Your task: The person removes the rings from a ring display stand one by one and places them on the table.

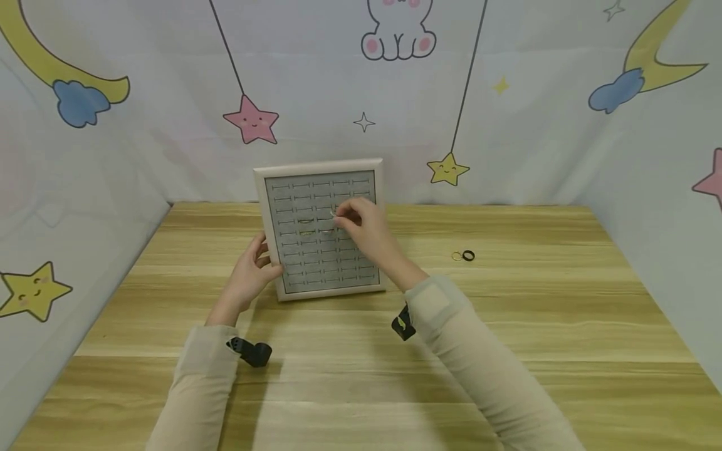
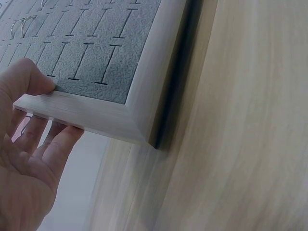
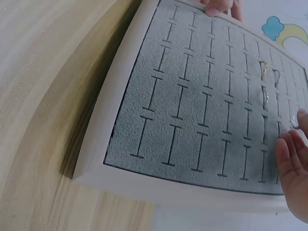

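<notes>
A framed ring display board [image 1: 331, 292] stands tilted back on the table, its grey padded face [image 3: 130, 139] cut with rows of slots. My left hand [image 1: 248, 272] grips the board's left edge, thumb on the front and fingers behind, as the left wrist view shows. Between thumb and fingertips, my right hand [image 1: 369, 228] pinches a small silvery ring [image 1: 334, 213] close to the board's face. Several rings sit in slots near the middle, among them a gold ring [image 3: 264, 70] and a dark silvery ring [image 3: 276, 77]. Fingers partly hide the pinched ring.
To the right of the board, a gold ring [image 1: 457, 256] and a black ring [image 1: 469, 255] lie side by side on the wooden table [image 1: 507, 351]. Behind the table hangs a white cloth [image 1: 316, 81] printed with stars and moons.
</notes>
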A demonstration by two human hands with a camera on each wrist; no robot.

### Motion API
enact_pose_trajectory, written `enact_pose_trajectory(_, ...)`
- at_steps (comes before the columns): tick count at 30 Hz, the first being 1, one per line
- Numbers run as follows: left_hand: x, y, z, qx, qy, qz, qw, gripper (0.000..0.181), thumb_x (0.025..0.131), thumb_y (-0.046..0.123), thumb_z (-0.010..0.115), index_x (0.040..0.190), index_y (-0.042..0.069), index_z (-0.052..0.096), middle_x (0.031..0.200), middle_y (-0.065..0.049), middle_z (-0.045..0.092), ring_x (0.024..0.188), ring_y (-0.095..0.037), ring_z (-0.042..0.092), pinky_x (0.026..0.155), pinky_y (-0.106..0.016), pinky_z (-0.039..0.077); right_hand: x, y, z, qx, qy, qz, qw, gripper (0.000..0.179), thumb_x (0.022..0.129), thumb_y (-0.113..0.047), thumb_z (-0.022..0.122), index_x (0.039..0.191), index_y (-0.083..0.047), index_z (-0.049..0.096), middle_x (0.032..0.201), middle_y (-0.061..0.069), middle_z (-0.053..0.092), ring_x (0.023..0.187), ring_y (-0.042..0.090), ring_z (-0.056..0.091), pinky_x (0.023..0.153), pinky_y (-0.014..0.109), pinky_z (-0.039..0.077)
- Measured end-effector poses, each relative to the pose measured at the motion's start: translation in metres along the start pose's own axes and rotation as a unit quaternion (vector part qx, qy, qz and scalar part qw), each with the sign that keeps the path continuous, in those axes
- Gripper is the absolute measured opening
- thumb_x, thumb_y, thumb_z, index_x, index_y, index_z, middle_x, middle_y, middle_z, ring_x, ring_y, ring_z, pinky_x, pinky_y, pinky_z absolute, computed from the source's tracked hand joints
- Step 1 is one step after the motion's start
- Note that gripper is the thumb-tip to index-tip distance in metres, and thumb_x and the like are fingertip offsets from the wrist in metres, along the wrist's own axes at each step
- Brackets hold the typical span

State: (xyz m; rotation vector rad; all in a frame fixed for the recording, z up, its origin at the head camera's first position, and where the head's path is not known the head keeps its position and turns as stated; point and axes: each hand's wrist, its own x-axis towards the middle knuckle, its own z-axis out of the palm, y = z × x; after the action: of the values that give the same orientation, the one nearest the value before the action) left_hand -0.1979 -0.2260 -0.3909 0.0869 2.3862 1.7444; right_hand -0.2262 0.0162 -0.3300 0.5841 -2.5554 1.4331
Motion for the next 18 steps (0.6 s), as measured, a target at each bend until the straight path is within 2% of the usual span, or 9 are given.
enact_pose_trajectory(4,-0.001,0.000,0.000,0.000,0.001,0.001,1.0000,0.086,0.090,-0.001,0.053,0.155,0.020,0.001,0.155,-0.021,0.023,0.140,-0.040,0.031,0.107,-0.055,0.036,0.000,0.004,-0.009,0.033,0.028,0.018,0.9989,0.016,0.092,-0.013,0.062,0.100,0.001,0.065,0.106,0.014,0.062,0.097,0.024,0.062,0.086,0.032,0.052)
enact_pose_trajectory(9,-0.001,0.000,0.000,0.000,0.002,-0.001,1.0000,0.086,0.090,-0.001,0.053,0.156,0.020,0.001,0.154,-0.021,0.024,0.140,-0.040,0.032,0.107,-0.054,0.036,0.000,0.010,-0.027,0.059,0.071,0.064,0.9937,0.021,0.092,-0.019,0.062,0.104,-0.002,0.065,0.106,0.013,0.066,0.098,0.023,0.061,0.087,0.034,0.052)
enact_pose_trajectory(14,-0.001,0.000,0.000,0.001,-0.001,-0.001,1.0000,0.087,0.089,0.000,0.053,0.155,0.020,0.000,0.155,-0.020,0.024,0.139,-0.040,0.033,0.105,-0.053,0.038,0.000,0.024,-0.051,0.046,0.117,0.095,0.9874,0.026,0.092,-0.024,0.063,0.107,-0.002,0.065,0.106,0.014,0.067,0.097,0.022,0.061,0.079,0.026,0.048)
enact_pose_trajectory(18,-0.001,0.000,0.000,0.002,-0.001,-0.002,1.0000,0.087,0.089,0.000,0.053,0.155,0.020,0.000,0.155,-0.020,0.024,0.139,-0.040,0.033,0.105,-0.053,0.038,-0.004,0.042,-0.070,0.032,0.151,0.107,0.9823,0.027,0.092,-0.023,0.063,0.106,0.000,0.065,0.105,0.015,0.067,0.090,0.016,0.059,0.074,0.017,0.044)
